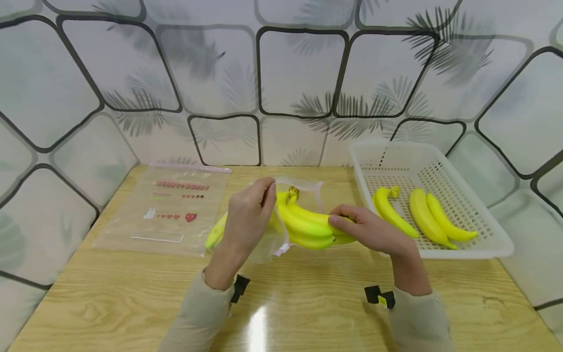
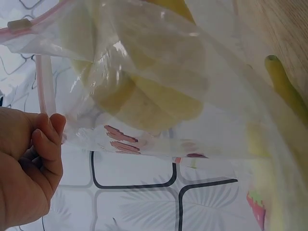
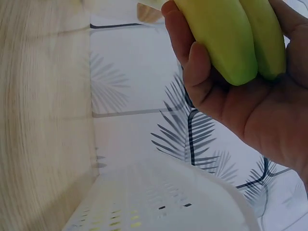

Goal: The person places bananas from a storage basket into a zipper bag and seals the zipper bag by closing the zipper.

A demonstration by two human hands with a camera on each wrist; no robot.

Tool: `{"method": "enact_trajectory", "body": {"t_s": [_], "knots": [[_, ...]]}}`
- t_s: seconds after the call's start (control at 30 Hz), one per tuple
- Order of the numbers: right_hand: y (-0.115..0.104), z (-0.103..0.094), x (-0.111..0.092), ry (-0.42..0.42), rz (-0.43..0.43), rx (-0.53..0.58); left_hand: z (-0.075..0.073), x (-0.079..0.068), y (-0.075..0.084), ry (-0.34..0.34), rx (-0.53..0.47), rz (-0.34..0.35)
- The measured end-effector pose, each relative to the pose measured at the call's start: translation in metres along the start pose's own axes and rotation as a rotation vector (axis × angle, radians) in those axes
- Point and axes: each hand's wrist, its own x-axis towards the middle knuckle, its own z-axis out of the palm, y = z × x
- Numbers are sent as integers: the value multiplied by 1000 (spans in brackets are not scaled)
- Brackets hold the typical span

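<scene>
My left hand (image 1: 248, 210) pinches the edge of a clear zip bag (image 1: 265, 250); its pink-edged mouth is spread open toward the right. My right hand (image 1: 374, 227) holds a bunch of yellow bananas (image 1: 303, 225) by its greenish tips, and the stem end is at the bag's mouth. In the right wrist view, the fingers curl round the banana tips (image 3: 224, 43). Through the film of the bag (image 2: 159, 139), yellow banana shapes show in the left wrist view. Another banana (image 1: 215, 235) sticks out from behind my left hand, which hides most of it.
A second clear zip bag (image 1: 176, 195), printed with red lettering and a strawberry, lies flat on the wooden table (image 1: 110, 293) at left. On the right stands a white perforated basket (image 1: 479, 247) with several bananas (image 1: 424, 215) inside. A patterned backdrop (image 1: 303, 73) surrounds the table.
</scene>
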Motion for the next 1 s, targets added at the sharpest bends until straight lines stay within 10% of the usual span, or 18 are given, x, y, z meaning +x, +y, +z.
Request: {"method": "enact_trajectory", "body": {"t_s": [0.3,0.8,1.0], "knots": [[12,6,9,-6,-31,83,1,0,0,0,6,5],[3,32,30,292,47,205,12,-1,8,-40,-21,40],[-1,39,33,286,96,229,13,-3,8,-30,-13,40]]}}
